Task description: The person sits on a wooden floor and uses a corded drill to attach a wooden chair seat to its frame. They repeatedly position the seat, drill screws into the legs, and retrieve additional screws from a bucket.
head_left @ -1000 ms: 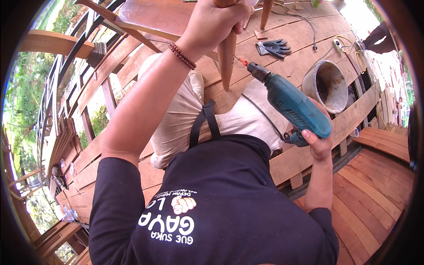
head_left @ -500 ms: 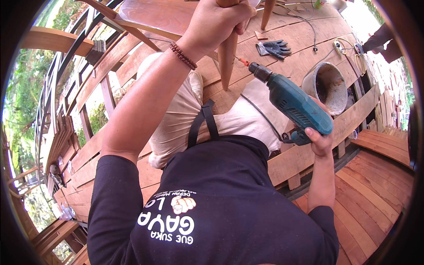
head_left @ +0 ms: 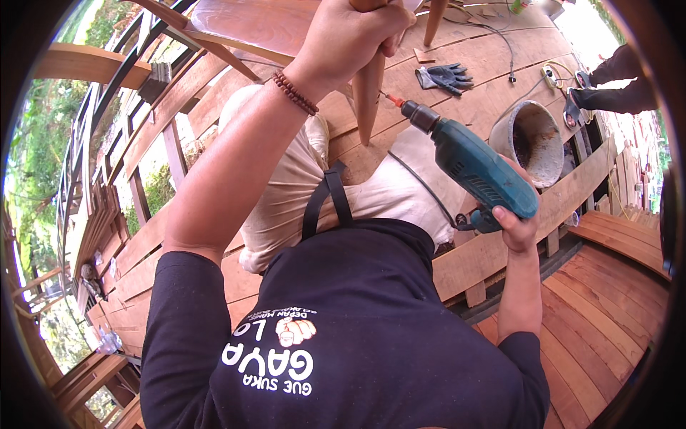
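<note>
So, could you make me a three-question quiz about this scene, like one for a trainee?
1. Which one holds the teal drill: A, left; B, right?
2. True or false: in the picture, the bucket is to the left of the glove.
3. Fill in: the left hand grips a tapered wooden ____.

Key: 1. B, the right hand. 2. False; it is to the right. 3. Leg.

Left hand (head_left: pixel 368 36) gripping tapered wooden leg (head_left: pixel 366 107), right hand (head_left: pixel 518 227) holding teal drill (head_left: pixel 475 161), glove (head_left: pixel 444 78) beyond.
</note>
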Demonstrator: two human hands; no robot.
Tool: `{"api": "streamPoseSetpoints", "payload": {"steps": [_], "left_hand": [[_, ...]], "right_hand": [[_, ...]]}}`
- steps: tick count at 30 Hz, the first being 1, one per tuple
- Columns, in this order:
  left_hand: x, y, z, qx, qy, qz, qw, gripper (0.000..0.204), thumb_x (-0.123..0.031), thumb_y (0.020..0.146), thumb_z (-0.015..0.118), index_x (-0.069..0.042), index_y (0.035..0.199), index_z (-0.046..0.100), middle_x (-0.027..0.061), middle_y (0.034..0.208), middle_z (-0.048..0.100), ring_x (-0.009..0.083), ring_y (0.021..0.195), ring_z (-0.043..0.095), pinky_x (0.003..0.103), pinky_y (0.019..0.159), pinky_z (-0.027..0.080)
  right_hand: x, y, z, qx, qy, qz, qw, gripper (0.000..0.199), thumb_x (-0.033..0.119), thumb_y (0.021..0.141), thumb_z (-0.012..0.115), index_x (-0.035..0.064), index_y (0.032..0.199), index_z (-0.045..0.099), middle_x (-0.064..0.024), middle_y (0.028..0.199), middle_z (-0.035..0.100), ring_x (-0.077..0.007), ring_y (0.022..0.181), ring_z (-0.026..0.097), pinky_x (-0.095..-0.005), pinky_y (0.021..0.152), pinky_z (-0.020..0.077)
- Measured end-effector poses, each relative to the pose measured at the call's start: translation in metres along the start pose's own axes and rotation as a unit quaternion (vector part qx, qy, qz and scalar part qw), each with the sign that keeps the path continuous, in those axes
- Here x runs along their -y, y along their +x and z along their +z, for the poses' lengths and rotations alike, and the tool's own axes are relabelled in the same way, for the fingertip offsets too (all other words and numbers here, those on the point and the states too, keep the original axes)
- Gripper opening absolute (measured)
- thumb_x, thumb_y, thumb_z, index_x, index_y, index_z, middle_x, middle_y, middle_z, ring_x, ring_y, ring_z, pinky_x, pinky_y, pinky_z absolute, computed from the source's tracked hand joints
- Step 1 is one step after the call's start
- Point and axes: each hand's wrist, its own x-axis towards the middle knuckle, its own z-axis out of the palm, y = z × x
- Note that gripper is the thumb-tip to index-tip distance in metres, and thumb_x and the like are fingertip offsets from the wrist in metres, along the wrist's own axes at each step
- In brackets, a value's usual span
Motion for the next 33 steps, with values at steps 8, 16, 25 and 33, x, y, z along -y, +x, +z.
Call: {"api": "streamPoseSetpoints", "payload": {"steps": [8,16,25,33], "left_hand": [[0.0,0.0,-0.002,0.026,-0.021,-0.004,0.999,0.012,-0.004,0.085,0.065,-0.006,0.075,0.058,0.0015,0.061,0.057,0.011,0.051,0.054,0.026,0.049,0.043],[-0.007,-0.002,-0.001,0.028,0.005,0.003,1.0,0.014,-0.005,0.086,0.064,-0.005,0.074,0.057,0.0007,0.06,0.057,0.0097,0.051,0.054,0.026,0.048,0.043],[-0.011,-0.003,0.0,0.018,0.017,-0.006,1.0,0.014,-0.003,0.085,0.063,-0.005,0.073,0.058,0.0002,0.06,0.057,0.0093,0.052,0.054,0.026,0.048,0.043],[-0.004,-0.002,-0.002,0.021,0.028,0.013,0.999,0.016,-0.003,0.085,0.064,-0.004,0.07,0.059,0.0001,0.06,0.057,0.0085,0.052,0.053,0.025,0.048,0.042]], "right_hand": [[0.0,0.011,-0.002,0.026,0.029,-0.009,0.999,0.079,0.025,0.073,0.081,-0.0102,0.136,0.049,-0.0147,0.12,0.064,-0.0182,0.094,0.066,-0.0311,0.08,0.0556],[0.004,0.012,-0.005,0.029,-0.038,-0.008,0.999,0.077,0.024,0.074,0.079,-0.0106,0.136,0.05,-0.0169,0.126,0.063,-0.022,0.111,0.063,-0.0345,0.097,0.0505],[0.016,0.025,-0.005,0.047,-0.091,-0.042,0.994,0.075,0.019,0.072,0.077,-0.011,0.135,0.05,-0.0173,0.128,0.062,-0.0227,0.117,0.061,-0.0353,0.102,0.047],[0.023,0.03,-0.007,0.063,-0.125,-0.06,0.988,0.074,0.016,0.071,0.076,-0.0101,0.136,0.051,-0.019,0.129,0.062,-0.0232,0.117,0.062,-0.035,0.103,0.0466]]}}
